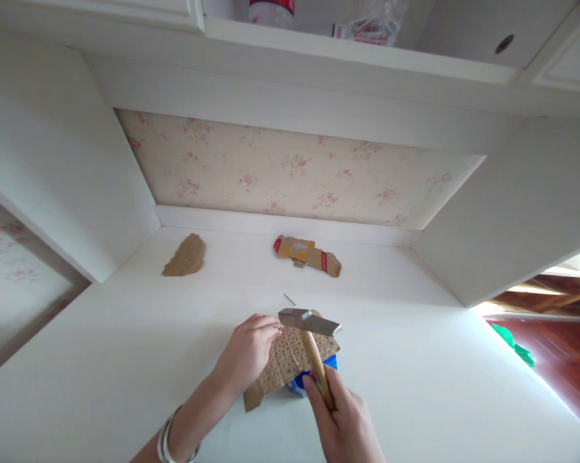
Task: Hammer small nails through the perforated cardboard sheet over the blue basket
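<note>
Fingers of the right hand (pixel 345 415) are wrapped, in the head view, around the wooden handle of a grey-headed metal hammer (pixel 313 354), raised over a flat brown cardboard piece full of holes (pixel 281 358). The left hand's (pixel 249 347) fingers are narrow together at its left side; we cannot tell what they pinch. Below the cardboard we see a blue object (pixel 297 384); a thin grey nail (pixel 289 299) lies beyond, on the white tabletop (pixel 126 360).

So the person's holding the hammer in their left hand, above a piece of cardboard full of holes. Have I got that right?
Not quite: the head view shows the hammer in the right hand, not the left. The cardboard beneath it is indeed full of holes.
</note>
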Demonstrator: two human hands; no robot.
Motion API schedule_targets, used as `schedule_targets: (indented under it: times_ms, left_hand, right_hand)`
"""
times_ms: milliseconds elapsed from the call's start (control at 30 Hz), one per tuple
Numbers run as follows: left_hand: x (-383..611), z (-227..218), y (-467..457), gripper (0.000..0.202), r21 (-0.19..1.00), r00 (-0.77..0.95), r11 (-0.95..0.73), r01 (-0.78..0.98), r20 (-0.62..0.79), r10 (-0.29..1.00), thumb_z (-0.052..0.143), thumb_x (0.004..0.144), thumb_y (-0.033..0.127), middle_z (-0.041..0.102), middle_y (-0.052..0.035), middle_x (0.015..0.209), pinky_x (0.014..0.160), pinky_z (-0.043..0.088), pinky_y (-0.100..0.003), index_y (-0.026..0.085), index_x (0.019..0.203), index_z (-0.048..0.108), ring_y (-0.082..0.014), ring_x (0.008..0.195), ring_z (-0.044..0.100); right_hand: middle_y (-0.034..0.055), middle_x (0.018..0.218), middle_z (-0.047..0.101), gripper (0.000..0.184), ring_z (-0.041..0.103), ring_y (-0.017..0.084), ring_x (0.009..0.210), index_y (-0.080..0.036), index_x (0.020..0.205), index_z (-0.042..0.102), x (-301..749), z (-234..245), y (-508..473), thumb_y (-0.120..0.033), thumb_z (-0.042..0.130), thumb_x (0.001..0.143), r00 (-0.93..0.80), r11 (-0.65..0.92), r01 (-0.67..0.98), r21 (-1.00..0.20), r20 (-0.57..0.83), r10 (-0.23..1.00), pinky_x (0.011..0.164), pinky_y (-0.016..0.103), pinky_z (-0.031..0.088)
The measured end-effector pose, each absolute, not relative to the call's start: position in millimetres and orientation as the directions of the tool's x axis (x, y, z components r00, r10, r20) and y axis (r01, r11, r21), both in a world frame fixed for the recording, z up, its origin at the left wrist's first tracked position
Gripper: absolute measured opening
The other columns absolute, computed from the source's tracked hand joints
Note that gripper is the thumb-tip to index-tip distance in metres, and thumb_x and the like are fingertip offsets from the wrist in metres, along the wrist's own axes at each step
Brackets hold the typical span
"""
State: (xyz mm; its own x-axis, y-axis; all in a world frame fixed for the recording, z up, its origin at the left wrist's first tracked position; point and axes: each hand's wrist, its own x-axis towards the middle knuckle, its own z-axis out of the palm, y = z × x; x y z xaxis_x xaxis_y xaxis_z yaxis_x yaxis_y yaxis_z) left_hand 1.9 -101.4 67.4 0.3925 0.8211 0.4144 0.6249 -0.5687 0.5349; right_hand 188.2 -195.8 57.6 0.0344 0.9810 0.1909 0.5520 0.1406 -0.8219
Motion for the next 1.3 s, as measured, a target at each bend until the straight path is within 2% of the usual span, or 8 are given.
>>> schedule_targets:
  times_ms: [100, 233, 400, 567, 700, 900, 1133, 1300]
  left_hand:
    - [2, 66, -101, 0.024, 0.538, 0.395, -0.558, 0.632, 0.396, 0.829, 0.054, 0.092, 0.007, 0.071, -0.0022, 0.082, 0.078, 0.057, -0.029, 0.019, 0.079, 0.07, -0.0175, 0.081, 0.067]
    - [3, 67, -101, 0.021, 0.533, 0.395, -0.579, 0.616, 0.427, 0.813, 0.055, 0.092, 0.008, 0.073, -0.0041, 0.094, 0.081, 0.057, -0.029, 0.019, 0.085, 0.072, -0.0179, 0.088, 0.068]
    - [3, 67, -99, 0.022, 0.517, 0.414, -0.571, 0.638, 0.394, 0.82, 0.058, 0.09, 0.009, 0.073, -0.0018, 0.082, 0.079, 0.059, -0.029, 0.02, 0.078, 0.072, -0.0173, 0.081, 0.069]
    - [-2, 68, -95, 0.022, 0.562, 0.409, -0.577, 0.593, 0.408, 0.817, 0.056, 0.092, 0.014, 0.076, -0.0037, 0.103, 0.088, 0.058, -0.029, 0.022, 0.099, 0.076, -0.0173, 0.092, 0.072]
    - [-7, 76, -99, 0.021, 0.605, 0.369, -0.496, 0.623, 0.331, 0.868, 0.059, 0.094, 0.028, 0.074, -0.0021, 0.112, 0.091, 0.056, -0.029, 0.025, 0.11, 0.073, -0.0173, 0.099, 0.071]
    - [-8, 74, -114, 0.04, 0.545, 0.273, -0.372, 0.751, 0.256, 0.927, 0.066, 0.085, 0.049, 0.074, -0.004, 0.115, 0.087, 0.057, -0.031, 0.025, 0.117, 0.07, -0.0232, 0.099, 0.072]
    - [-2, 75, -117, 0.039, 0.553, 0.232, -0.321, 0.769, 0.226, 0.946, 0.071, 0.081, 0.046, 0.077, -0.0049, 0.105, 0.078, 0.057, -0.03, 0.025, 0.114, 0.073, -0.0243, 0.088, 0.074]
    - [1, 78, -115, 0.036, 0.574, 0.2, -0.265, 0.775, 0.175, 0.964, 0.073, 0.078, 0.043, 0.076, -0.0052, 0.108, 0.082, 0.057, -0.032, 0.025, 0.109, 0.074, -0.0259, 0.092, 0.073]
  right_hand:
    - [-0.0003, 0.061, 0.062, 0.029, 0.054, 0.015, 0.05, -0.024, 0.084, 0.056, 190, 60, -196, -0.047, 0.047, 0.098, 0.007, 0.147, 0.562, -0.814, 0.182, 0.983, 0.051, 0.022, 0.043]
    - [-0.0007, 0.063, 0.062, 0.029, 0.053, 0.014, 0.051, -0.024, 0.081, 0.052, 189, 61, -196, -0.046, 0.048, 0.098, 0.054, 0.127, 0.548, -0.827, 0.186, 0.981, 0.051, 0.022, 0.041]
    - [-0.0022, 0.059, 0.059, 0.032, 0.05, 0.013, 0.049, -0.023, 0.08, 0.055, 190, 61, -196, -0.049, 0.049, 0.097, 0.026, 0.132, 0.558, -0.819, 0.176, 0.984, 0.05, 0.021, 0.04]
    - [-0.0028, 0.059, 0.057, 0.033, 0.048, 0.012, 0.049, -0.023, 0.078, 0.053, 189, 66, -197, -0.05, 0.05, 0.097, 0.101, 0.1, 0.533, -0.84, 0.18, 0.978, 0.049, 0.021, 0.041]
    - [-0.0031, 0.06, 0.057, 0.033, 0.046, 0.013, 0.05, -0.023, 0.082, 0.056, 190, 70, -198, -0.05, 0.048, 0.097, 0.081, 0.09, 0.53, -0.843, 0.156, 0.984, 0.051, 0.022, 0.042]
    - [-0.0031, 0.061, 0.058, 0.029, 0.047, 0.013, 0.05, -0.024, 0.079, 0.054, 194, 68, -199, -0.047, 0.05, 0.097, 0.035, 0.112, 0.552, -0.827, 0.157, 0.987, 0.05, 0.021, 0.041]
    - [-0.0017, 0.062, 0.061, 0.026, 0.051, 0.014, 0.05, -0.024, 0.086, 0.055, 198, 73, -201, -0.046, 0.048, 0.098, 0.016, 0.116, 0.592, -0.798, 0.156, 0.988, 0.051, 0.021, 0.043]
    - [-0.0017, 0.061, 0.061, 0.027, 0.053, 0.014, 0.048, -0.024, 0.085, 0.057, 199, 74, -200, -0.044, 0.047, 0.099, -0.049, 0.166, 0.633, -0.756, 0.174, 0.984, 0.05, 0.022, 0.041]
